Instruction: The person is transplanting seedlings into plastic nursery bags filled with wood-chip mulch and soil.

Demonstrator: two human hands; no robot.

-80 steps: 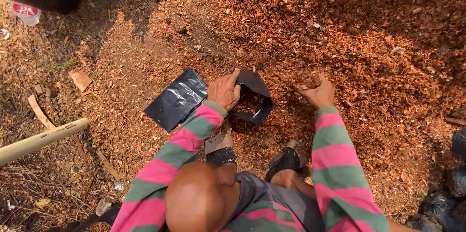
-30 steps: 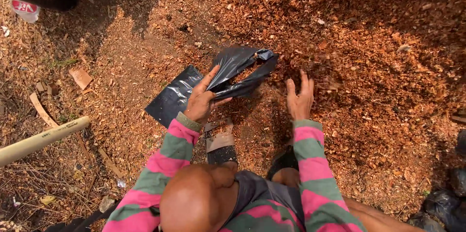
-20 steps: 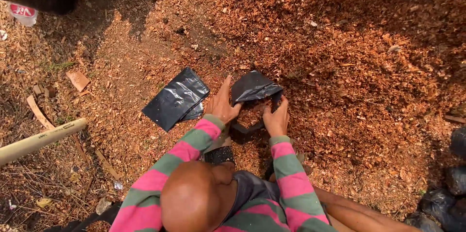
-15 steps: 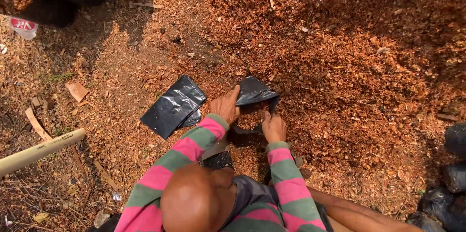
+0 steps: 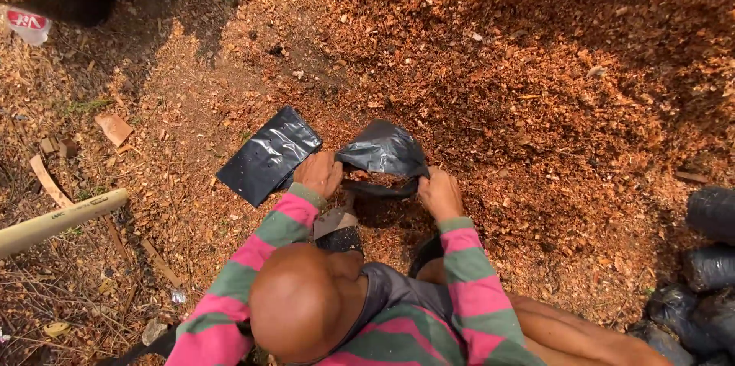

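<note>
Reddish sawdust and wood chips (image 5: 536, 106) are covering the ground all round. Nearest the camera, the left hand (image 5: 320, 174) and the right hand (image 5: 439, 193) are each gripping a side of one small black plastic bag (image 5: 383, 153), fingers curled shut on its rim, mouth gaping toward the person. It is looking crumpled, glossy, with sawdust showing inside, sitting on the ground between the hands. Just left, one stack of flat black bags (image 5: 268, 153) is lying. Filled black bags (image 5: 704, 259), at least three, are sitting at the right edge; one pale handle (image 5: 61, 220) is lying farther left.
</note>
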